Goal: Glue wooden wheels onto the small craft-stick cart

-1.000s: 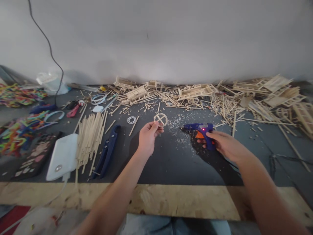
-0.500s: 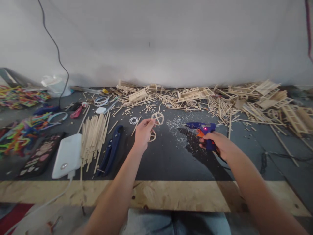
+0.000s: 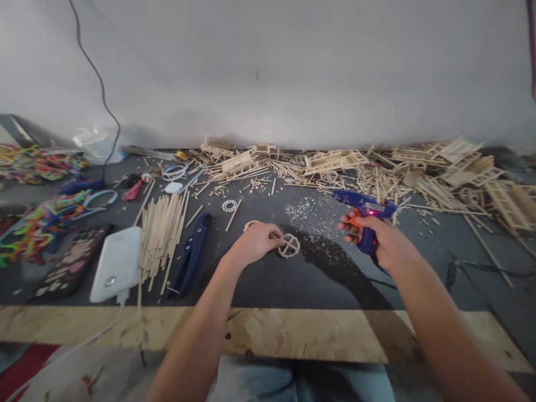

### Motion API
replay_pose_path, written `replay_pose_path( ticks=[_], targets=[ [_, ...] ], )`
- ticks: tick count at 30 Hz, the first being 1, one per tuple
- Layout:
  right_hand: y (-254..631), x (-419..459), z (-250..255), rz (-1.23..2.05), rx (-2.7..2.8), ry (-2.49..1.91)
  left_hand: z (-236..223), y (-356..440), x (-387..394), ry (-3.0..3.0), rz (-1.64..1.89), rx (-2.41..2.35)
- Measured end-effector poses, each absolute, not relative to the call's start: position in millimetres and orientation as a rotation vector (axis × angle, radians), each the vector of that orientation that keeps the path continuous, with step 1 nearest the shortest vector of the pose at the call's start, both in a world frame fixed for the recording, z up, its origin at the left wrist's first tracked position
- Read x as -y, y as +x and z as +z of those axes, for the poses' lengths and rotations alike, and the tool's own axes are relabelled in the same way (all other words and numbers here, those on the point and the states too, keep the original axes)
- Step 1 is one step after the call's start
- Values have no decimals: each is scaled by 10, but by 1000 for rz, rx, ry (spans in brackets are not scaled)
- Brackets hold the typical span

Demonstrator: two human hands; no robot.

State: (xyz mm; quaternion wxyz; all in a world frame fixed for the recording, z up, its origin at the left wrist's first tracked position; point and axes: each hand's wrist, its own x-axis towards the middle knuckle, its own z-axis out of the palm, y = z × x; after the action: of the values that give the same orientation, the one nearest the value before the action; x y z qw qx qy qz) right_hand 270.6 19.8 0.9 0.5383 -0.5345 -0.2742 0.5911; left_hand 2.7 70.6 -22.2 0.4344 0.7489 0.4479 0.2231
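In the head view, the left hand [image 3: 258, 243] pinches the rim of a spoked wooden wheel [image 3: 288, 245] midway along the front edge of the dark table [image 3: 268, 287], with part of a second wheel [image 3: 250, 224] showing behind the knuckles. The right hand [image 3: 391, 240] grips a blue glue gun [image 3: 362, 202], fingers at its orange trigger, nearer the table's right edge. Toward the front-left corner lie a blue cutter [image 3: 190, 257] and loose sticks [image 3: 161, 234], while wooden frames [image 3: 335, 159] crowd the back edge.
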Motion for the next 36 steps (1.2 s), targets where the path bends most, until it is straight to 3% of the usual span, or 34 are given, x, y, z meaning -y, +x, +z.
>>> replay_pose_path(
  ticks=[7, 17, 24, 30, 36],
  targets=[
    [2714, -248, 66, 1390, 700, -1196, -112, 14, -725, 1878, 562, -1364],
    [2722, -292, -118, 1442, 710, -1117, -245, -313, -964, 2024, 713, -2128],
    [2720, -302, -257, 1436, 747, -1140, -354, -365, -999, 1836, 608, -2121],
    [2598, -251, -301, 1449, 765, -1157, -438, -375, -1053, 2024, 595, -2082],
    [2446, -203, -374, 1484, 784, -1181, -333, -148, -959, 2200, 808, -1660]
  ],
)
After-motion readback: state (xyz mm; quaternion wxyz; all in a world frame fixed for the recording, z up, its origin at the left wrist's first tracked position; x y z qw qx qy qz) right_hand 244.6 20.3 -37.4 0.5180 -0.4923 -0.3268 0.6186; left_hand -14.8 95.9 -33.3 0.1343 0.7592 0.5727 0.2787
